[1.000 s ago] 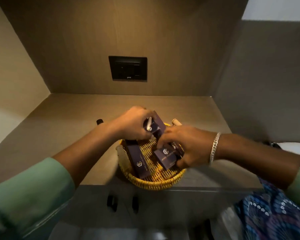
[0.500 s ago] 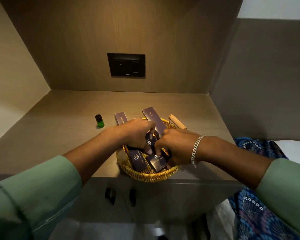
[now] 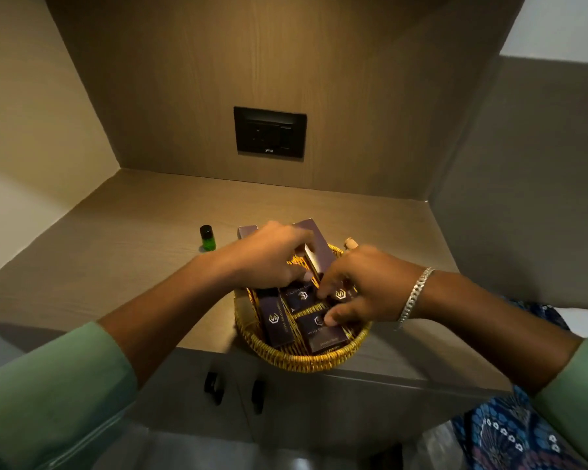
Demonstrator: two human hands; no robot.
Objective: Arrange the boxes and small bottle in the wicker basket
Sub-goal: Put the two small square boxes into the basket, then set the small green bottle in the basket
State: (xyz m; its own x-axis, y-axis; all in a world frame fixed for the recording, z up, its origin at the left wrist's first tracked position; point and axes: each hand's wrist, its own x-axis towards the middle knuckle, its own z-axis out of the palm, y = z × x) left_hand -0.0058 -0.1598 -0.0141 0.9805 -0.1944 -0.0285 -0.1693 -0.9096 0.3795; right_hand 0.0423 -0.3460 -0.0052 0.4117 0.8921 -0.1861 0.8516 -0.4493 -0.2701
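Fingers (image 3: 331, 319) on purple boxes (image 3: 275, 320) (gold logos, seemingly).

Both forearms reach in from the lower corners, the left from about 7 o'clock and the right from about 4 o'clock, converging near the centre. Green sleeves are pushed back above the elbows. The left hand (image 3: 272, 257) is palm down, its fingers (image 3: 301, 240) curled downward and forward toward 1 o'clock. The right hand (image 3: 364, 286) is also palm down, fingers spread and pointing toward 9 o'clock, thumb lowest. The two hands sit just beside each other; whether they touch cannot be told.
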